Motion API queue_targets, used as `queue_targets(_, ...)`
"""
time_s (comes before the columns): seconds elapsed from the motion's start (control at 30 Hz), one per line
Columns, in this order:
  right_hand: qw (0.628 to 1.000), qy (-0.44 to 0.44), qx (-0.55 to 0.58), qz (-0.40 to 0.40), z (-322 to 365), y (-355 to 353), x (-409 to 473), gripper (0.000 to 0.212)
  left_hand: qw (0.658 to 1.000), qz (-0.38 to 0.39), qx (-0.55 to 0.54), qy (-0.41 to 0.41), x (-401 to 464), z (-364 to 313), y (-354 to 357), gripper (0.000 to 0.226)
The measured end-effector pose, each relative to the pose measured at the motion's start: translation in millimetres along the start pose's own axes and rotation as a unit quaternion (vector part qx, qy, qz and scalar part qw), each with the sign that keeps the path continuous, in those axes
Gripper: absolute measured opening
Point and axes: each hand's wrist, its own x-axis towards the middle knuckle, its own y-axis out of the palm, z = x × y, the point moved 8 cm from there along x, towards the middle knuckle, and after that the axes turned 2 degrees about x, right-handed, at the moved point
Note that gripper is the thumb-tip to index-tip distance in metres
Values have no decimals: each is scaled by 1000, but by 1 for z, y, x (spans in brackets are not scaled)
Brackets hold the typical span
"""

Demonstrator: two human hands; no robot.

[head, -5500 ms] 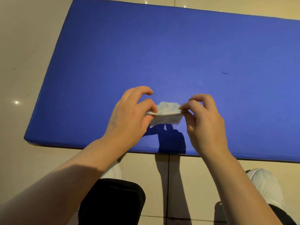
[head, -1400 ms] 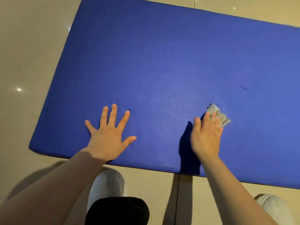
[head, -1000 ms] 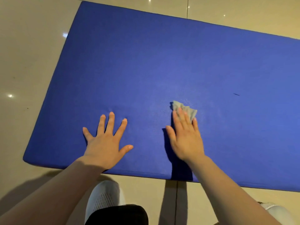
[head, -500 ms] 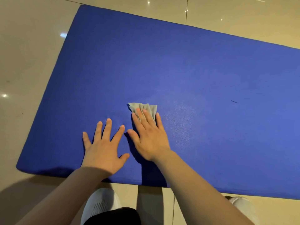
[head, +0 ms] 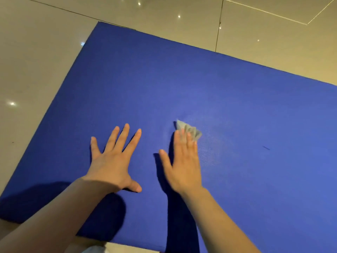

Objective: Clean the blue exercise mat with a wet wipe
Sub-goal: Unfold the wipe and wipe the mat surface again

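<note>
Warm, fairly dim indoor light falls from above. The glossy tiled floor (head: pixel 42 57) carries small bright pinpoint reflections along its far edge and one near its left edge. The blue exercise mat (head: pixel 228 99) is evenly lit, with a paler sheen near its middle. Dark, soft-edged shadows lie on the mat under both forearms, pooling heavily at the mat's near edge, and a narrow shadow hugs the left side of the right hand (head: pixel 182 167). That hand, its fingers (head: pixel 189 141) and the wet wipe (head: pixel 189 129) are smeared by motion blur; the left hand (head: pixel 113 161) is sharper. The mat's straight edges bow slightly from wide-angle distortion.
</note>
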Motion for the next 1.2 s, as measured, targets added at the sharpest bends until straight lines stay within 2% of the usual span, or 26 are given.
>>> queue_targets(0.07, 995, -78, -9, 58, 29, 19, 1, 83, 1000, -1, 23, -9, 12, -3, -11, 146)
queue_targets(0.13, 993, -102, -52, 36, 22, 11, 7, 81, 998, 14, 51, -24, 23, -1, -13, 148)
queue_targets(0.17, 994, -86, -62, 18, 5, 3, 12, 78, 997, 31, 59, -32, 27, 0, -12, 148)
queue_targets(0.23, 997, -6, -81, -13, -43, -21, 21, 76, 994, 58, 78, -40, 32, -3, -10, 150)
queue_targets(0.33, 983, 158, -72, -54, -111, -61, 28, 70, 992, 61, 100, -47, 33, -10, -13, 152)
queue_targets(0.4, 970, 229, -41, -69, -125, -70, 29, 68, 992, 59, 98, -49, 33, -11, -14, 152)
queue_targets(0.43, 969, 234, -27, -72, -120, -67, 31, 70, 992, 60, 100, -49, 33, -11, -15, 152)
queue_targets(0.5, 987, 150, -32, -51, -81, -47, 38, 80, 990, 66, 114, -48, 34, -13, -17, 152)
queue_targets(0.57, 999, -17, -35, -7, -25, -20, 38, 84, 987, 66, 134, -52, 35, -16, -19, 151)
queue_targets(0.6, 997, -65, -36, 24, -6, -7, 33, 84, 986, 68, 144, -54, 35, -16, -19, 151)
queue_targets(0.67, 992, -102, -43, 52, 4, 2, 32, 85, 982, 72, 167, -54, 35, -16, -19, 151)
queue_targets(0.77, 984, -125, -122, 42, -18, -11, 32, 76, 976, 69, 198, -51, 37, -15, -18, 150)
queue_targets(0.83, 987, -71, -145, 5, -60, -35, 42, 75, 972, 62, 222, -44, 39, -16, -23, 150)
queue_targets(0.9, 990, 51, -122, -37, -117, -66, 42, 76, 967, 61, 244, -41, 40, -19, -25, 151)
queue_targets(1.0, 966, 229, -93, -82, -170, -94, 22, 70, 961, 61, 268, -45, 44, -24, -27, 152)
queue_targets(1.1, 961, 252, -46, -101, -145, -78, 22, 79, 957, 69, 275, -55, 46, -27, -24, 153)
queue_targets(1.13, 968, 232, -32, -92, -128, -67, 24, 86, 957, 74, 273, -61, 46, -27, -23, 153)
queue_targets(1.2, 987, 138, -18, -79, -84, -47, 27, 95, 956, 83, 273, -67, 47, -27, -21, 154)
